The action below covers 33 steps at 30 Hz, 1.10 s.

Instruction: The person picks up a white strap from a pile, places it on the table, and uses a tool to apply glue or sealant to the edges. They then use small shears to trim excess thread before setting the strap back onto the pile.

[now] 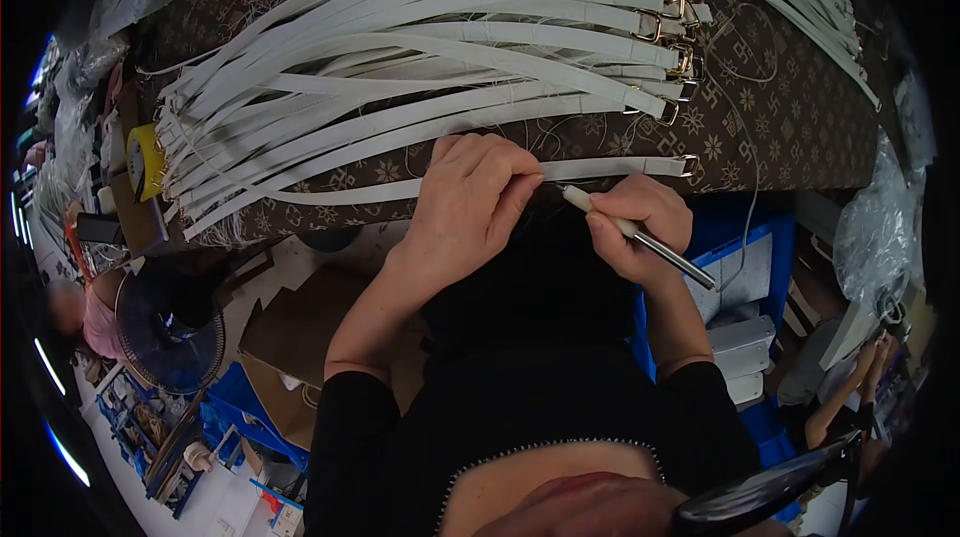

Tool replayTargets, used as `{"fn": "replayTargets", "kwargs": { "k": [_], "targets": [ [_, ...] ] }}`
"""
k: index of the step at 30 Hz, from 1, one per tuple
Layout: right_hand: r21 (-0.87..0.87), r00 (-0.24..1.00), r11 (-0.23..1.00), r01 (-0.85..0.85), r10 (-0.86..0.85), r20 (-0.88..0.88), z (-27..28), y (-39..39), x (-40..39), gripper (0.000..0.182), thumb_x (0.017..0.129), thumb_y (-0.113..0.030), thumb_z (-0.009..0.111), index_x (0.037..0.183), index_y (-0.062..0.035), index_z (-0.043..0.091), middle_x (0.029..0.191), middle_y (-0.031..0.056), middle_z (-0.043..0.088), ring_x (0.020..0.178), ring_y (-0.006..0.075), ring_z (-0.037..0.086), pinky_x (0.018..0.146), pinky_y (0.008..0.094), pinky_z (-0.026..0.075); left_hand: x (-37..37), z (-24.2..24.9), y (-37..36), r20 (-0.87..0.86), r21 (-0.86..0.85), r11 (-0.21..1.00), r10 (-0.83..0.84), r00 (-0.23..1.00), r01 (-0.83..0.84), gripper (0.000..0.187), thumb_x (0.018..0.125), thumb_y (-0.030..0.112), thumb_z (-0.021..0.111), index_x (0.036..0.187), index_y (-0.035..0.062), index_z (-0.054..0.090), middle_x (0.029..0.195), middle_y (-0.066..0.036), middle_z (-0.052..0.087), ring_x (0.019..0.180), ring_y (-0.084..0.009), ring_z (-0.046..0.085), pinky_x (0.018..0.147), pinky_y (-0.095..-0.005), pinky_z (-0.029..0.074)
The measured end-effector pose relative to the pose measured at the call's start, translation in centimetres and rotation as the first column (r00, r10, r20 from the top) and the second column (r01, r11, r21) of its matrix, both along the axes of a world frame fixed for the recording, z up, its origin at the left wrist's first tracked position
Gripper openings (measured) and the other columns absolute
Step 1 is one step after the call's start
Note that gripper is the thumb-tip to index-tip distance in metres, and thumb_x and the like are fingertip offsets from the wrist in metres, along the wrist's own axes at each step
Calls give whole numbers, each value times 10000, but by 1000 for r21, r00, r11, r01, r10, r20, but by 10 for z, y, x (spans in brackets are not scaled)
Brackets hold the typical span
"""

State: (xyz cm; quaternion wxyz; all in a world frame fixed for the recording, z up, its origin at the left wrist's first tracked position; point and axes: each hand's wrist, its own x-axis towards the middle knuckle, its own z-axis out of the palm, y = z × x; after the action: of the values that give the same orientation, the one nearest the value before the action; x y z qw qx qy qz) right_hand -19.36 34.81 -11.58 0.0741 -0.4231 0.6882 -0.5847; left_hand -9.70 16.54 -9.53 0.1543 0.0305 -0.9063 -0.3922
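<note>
A white strap [620,168] with a metal buckle [688,166] at its right end lies along the near edge of the patterned cloth. My left hand [465,192] is closed over it, thumb and forefinger pinched at its lower edge; the fingertips hide exactly what lies between them. In my right hand [643,224], just below the strap, is a pen-like tool [675,255] with a pale tip end and a shiny metal barrel. Its pale end points up and left, close to the left fingertips. Behind both hands lies a thick pile of similar white straps [420,62].
More straps [790,7] lie at the far right, and loose threads are scattered over the brown cloth [800,137]. A yellow tape roll [145,162] stands at the left edge. Below are a fan [170,327], a cardboard box [290,337] and a blue crate [780,247]. Other people sit at both sides.
</note>
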Motion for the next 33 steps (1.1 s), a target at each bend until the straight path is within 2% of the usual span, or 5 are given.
{"fn": "replayTargets", "kwargs": {
  "k": [13,20,26,33],
  "targets": [
    [23,996,1000,-17,19,-88,1,-4,-2,179,680,-27,742,831,-44,648,667,69,637,537,186,604,473,253,458,0,1,0,8,0,1000,12,1000,-12,142,788,56,671,887,79,572,820,-43,613,756,-232,569,719,-326,408],
    [18,996,1000,-24,26,-90,0,-5,-2,197,678,-24,746,848,-40,646,659,67,633,529,182,599,467,248,455,0,0,0,-7,11,1000,4,1000,-4,118,811,65,643,865,84,540,784,-41,585,733,-237,556,736,-345,398],
    [7,995,999,-32,32,-95,1,-6,-3,215,676,-13,750,862,-37,646,661,68,636,531,181,600,470,251,460,1,0,-1,38,4,1000,-13,999,13,130,806,74,661,889,84,561,815,-34,617,766,-221,577,743,-327,402],
    [11,994,999,-44,44,-104,0,-6,-4,223,671,-2,751,866,-38,648,677,71,640,547,182,608,479,249,468,0,-2,-1,16,5,1000,-2,1000,2,121,809,83,660,881,86,563,814,-33,621,763,-221,580,736,-326,399]
  ]
}}
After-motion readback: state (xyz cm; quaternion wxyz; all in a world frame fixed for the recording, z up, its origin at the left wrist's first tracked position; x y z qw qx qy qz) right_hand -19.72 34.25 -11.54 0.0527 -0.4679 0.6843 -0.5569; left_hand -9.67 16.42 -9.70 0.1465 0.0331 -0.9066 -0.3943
